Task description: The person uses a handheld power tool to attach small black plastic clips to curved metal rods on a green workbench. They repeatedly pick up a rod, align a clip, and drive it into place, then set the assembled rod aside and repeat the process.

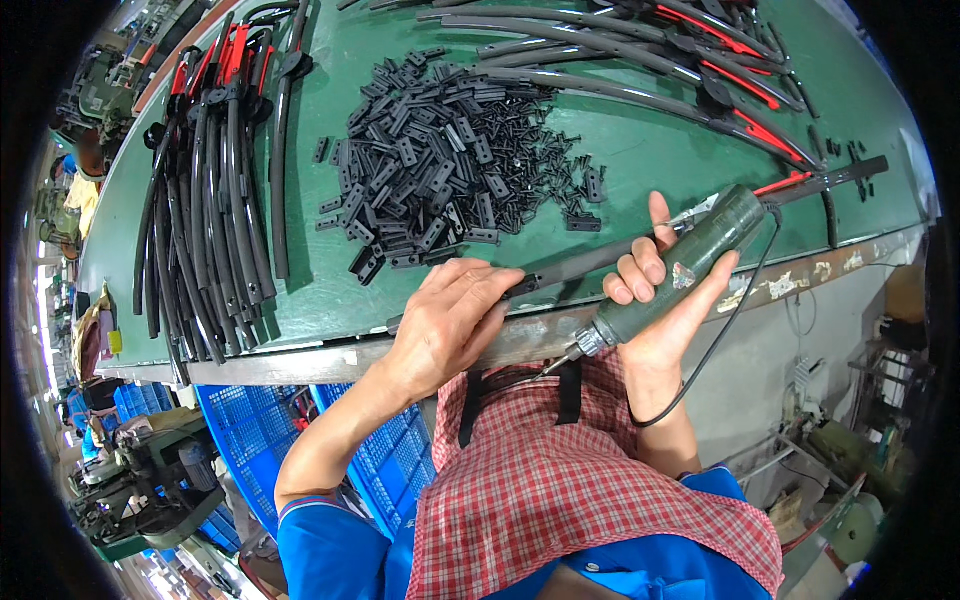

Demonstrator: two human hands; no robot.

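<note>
Half-curled, the right hand holds a corded green screwdriver.

The left hand covers a stretch of the black tube, and the green power screwdriver hides another. The top edge crops the bundle of tubes; the small screws overlap too densely to count.

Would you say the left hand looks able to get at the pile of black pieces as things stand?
Probably yes: the pile of black pieces lies just beyond the left hand with nothing blocking the way, though that hand holds the dark tube.
</note>
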